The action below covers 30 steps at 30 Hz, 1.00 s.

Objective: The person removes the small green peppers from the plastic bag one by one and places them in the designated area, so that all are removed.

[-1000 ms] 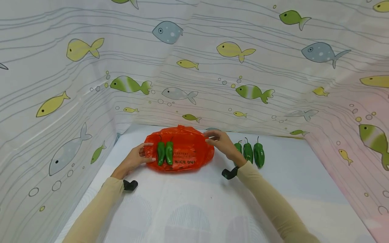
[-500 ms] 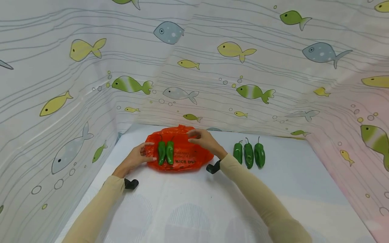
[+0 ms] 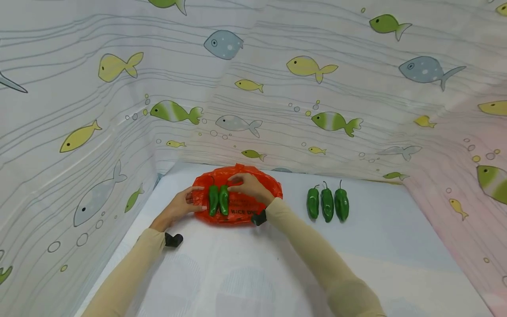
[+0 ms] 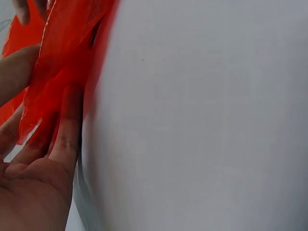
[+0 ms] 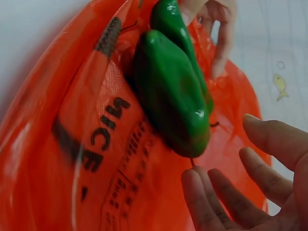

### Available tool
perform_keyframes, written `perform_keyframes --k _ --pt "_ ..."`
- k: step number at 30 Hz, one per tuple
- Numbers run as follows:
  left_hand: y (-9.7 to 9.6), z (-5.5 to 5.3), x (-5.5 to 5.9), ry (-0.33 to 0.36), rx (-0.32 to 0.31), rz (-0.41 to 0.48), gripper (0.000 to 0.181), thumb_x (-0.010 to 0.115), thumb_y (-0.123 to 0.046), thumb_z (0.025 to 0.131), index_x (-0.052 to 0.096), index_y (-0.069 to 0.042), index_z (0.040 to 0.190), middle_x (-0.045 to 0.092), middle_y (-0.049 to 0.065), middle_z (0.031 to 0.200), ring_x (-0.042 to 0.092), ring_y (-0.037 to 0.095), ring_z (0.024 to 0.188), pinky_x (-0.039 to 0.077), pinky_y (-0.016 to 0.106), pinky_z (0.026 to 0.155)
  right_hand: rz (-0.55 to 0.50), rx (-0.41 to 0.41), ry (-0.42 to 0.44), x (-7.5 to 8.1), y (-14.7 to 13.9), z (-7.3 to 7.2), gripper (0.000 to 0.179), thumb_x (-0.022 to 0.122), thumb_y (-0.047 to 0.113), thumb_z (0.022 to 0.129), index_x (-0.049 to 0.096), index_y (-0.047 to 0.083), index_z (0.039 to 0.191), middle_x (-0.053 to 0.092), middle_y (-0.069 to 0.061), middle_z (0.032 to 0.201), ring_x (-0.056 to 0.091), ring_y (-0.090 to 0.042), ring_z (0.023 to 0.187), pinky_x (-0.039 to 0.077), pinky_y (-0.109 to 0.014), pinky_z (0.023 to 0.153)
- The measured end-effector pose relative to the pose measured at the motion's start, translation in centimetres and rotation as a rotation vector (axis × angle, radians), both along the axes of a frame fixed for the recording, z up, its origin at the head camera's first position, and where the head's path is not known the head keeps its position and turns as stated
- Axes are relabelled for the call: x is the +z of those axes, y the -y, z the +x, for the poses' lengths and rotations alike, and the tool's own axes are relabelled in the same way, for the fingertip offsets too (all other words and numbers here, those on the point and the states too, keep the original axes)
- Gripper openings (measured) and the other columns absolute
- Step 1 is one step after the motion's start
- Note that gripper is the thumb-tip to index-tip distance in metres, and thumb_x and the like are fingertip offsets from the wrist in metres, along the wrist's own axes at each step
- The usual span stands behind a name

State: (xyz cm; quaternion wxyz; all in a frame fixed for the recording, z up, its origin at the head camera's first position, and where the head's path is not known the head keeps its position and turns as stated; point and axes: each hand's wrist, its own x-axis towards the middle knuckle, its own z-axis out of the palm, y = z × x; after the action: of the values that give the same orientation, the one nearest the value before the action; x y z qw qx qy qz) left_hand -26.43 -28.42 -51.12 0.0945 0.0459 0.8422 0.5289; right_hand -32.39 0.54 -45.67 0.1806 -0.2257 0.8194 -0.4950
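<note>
Two green peppers lie side by side at the left of a crumpled red plastic bag point(image 3: 245, 212) with dark print. These are the left pepper point(image 3: 213, 200) and the right pepper point(image 3: 224, 200). My left hand point(image 3: 180, 207) is at the bag's left edge, thumb and fingers spread apart. In the left wrist view several fingers point(image 4: 67, 130) show through or beside the thin red plastic. My right hand point(image 3: 249, 186) reaches over the bag, its fingertips by the right pepper's stem. In the right wrist view these fingers point(image 5: 192, 192) are spread, with no pepper between them.
Three more green peppers stand in a row on the white table point(image 3: 380, 229), right of the bag; the middle one point(image 3: 327, 205) is among them. Fish-patterned sheeting point(image 3: 277, 101) rises behind and at both sides. Each wrist carries a black mount point(image 3: 173, 240).
My right hand has moved left across the bag, from its right edge to the right pepper. The three peppers at the right are fully uncovered. My left hand stays at the bag's left edge.
</note>
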Motion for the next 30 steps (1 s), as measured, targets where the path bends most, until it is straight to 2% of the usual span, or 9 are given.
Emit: perform_keyframes --k 4,8,13,15,20,22,26,30 --pt "0.0 -0.3 -0.1 0.003 0.001 0.005 0.08 0.087 -0.021 0.085 0.045 -0.013 0.153 0.047 0.024 0.148 0.049 0.04 0.131 0.046 0.048 0.105 0.035 -0.036 0.011 -0.7 0.8 -0.3 0.046 0.076 0.024 0.096 0.063 0.006 0.137 0.06 -0.012 0.137 0.062 -0.03 0.11 0.052 -0.044 0.097" --pt "0.0 -0.4 -0.2 0.013 0.002 0.021 0.08 0.086 -0.019 0.086 0.044 -0.012 0.153 0.05 0.024 0.146 0.052 0.039 0.128 0.05 0.042 0.1 0.087 -0.058 0.044 -1.4 1.4 -0.4 0.048 0.075 0.028 0.096 0.063 0.008 0.138 0.06 -0.01 0.138 0.058 -0.025 0.111 0.049 -0.043 0.099" --pt "0.2 -0.3 -0.2 0.029 0.006 0.043 0.08 0.083 -0.013 0.088 0.041 -0.009 0.155 0.048 0.026 0.147 0.05 0.04 0.129 0.05 0.039 0.098 0.074 -0.063 0.095 -2.0 2.2 -0.3 0.053 0.075 0.028 0.096 0.059 0.005 0.141 0.059 -0.011 0.138 0.06 -0.027 0.111 0.053 -0.04 0.096" --pt "0.1 0.0 0.2 0.033 -0.001 0.051 0.079 0.082 -0.01 0.089 0.04 -0.006 0.155 0.047 0.028 0.147 0.05 0.042 0.13 0.05 0.039 0.098 0.073 -0.071 0.099 -2.1 2.5 -0.3 0.055 0.076 0.029 0.096 0.058 0.005 0.142 0.06 -0.011 0.137 0.061 -0.026 0.11 0.054 -0.039 0.094" --pt "-0.7 1.2 2.6 0.041 -0.013 0.067 0.076 0.08 -0.005 0.089 0.041 -0.002 0.153 0.049 0.03 0.145 0.051 0.043 0.129 0.051 0.035 0.095 0.087 -0.084 0.093 -2.3 3.2 -0.2 0.06 0.078 0.033 0.094 0.057 0.007 0.144 0.061 -0.01 0.135 0.061 -0.023 0.107 0.055 -0.037 0.092" --pt "-0.9 1.5 3.1 0.044 -0.011 0.074 0.075 0.08 -0.005 0.089 0.041 -0.002 0.153 0.049 0.029 0.144 0.051 0.042 0.128 0.051 0.034 0.095 0.088 -0.086 0.089 -2.4 3.3 -0.1 0.061 0.079 0.032 0.092 0.058 0.008 0.144 0.061 -0.009 0.132 0.061 -0.023 0.106 0.056 -0.035 0.09" --pt "-0.9 1.5 3.0 0.039 -0.005 0.078 0.075 0.081 -0.005 0.088 0.042 -0.002 0.153 0.048 0.029 0.145 0.051 0.042 0.128 0.05 0.035 0.095 0.082 -0.097 0.085 -2.5 3.5 0.0 0.06 0.082 0.03 0.091 0.059 0.008 0.142 0.062 -0.007 0.126 0.061 -0.021 0.099 0.057 -0.031 0.084" --pt "-0.9 1.7 3.0 0.029 -0.007 0.073 0.075 0.081 -0.005 0.088 0.042 -0.001 0.152 0.049 0.03 0.144 0.051 0.042 0.128 0.05 0.036 0.096 0.068 -0.105 0.091 -2.7 3.6 0.0 0.057 0.082 0.026 0.09 0.061 0.008 0.14 0.062 -0.008 0.127 0.062 -0.02 0.095 0.057 -0.03 0.082"
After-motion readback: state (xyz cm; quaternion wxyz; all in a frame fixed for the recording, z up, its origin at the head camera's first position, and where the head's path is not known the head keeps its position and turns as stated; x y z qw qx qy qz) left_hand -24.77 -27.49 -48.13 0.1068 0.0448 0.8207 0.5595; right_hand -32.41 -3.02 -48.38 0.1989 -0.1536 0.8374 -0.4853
